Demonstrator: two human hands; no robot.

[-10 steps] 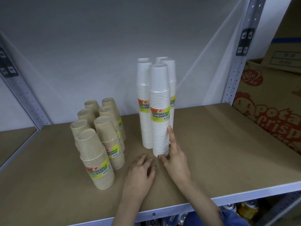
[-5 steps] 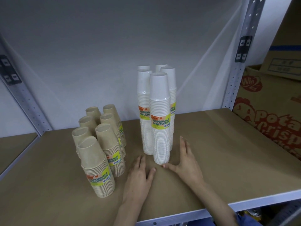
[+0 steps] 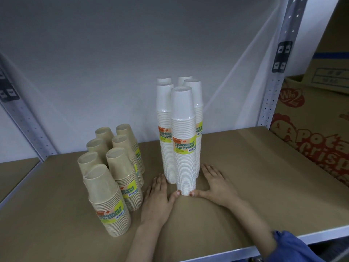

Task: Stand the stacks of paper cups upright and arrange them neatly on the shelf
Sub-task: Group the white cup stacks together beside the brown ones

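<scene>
Several tall white cup stacks (image 3: 184, 140) stand upright in a tight cluster at the middle of the brown shelf board (image 3: 255, 167). To their left, several shorter tan cup stacks (image 3: 111, 184) stand upright in two rows. My left hand (image 3: 157, 197) lies flat on the board left of the front white stack, its thumb touching the stack's base. My right hand (image 3: 217, 184) lies flat on the right side, thumb tip against the same base. Both hands have fingers spread and hold nothing.
A white wall backs the shelf. Grey perforated uprights stand at the left (image 3: 24, 127) and right (image 3: 275, 72). Cardboard boxes (image 3: 317, 129) fill the bay to the right. The metal front edge (image 3: 245, 251) runs below my forearms.
My right hand dropped from the side of the front white stack and now lies flat beside its base. My left hand slid forward until its thumb reached the base. The view moved closer.
</scene>
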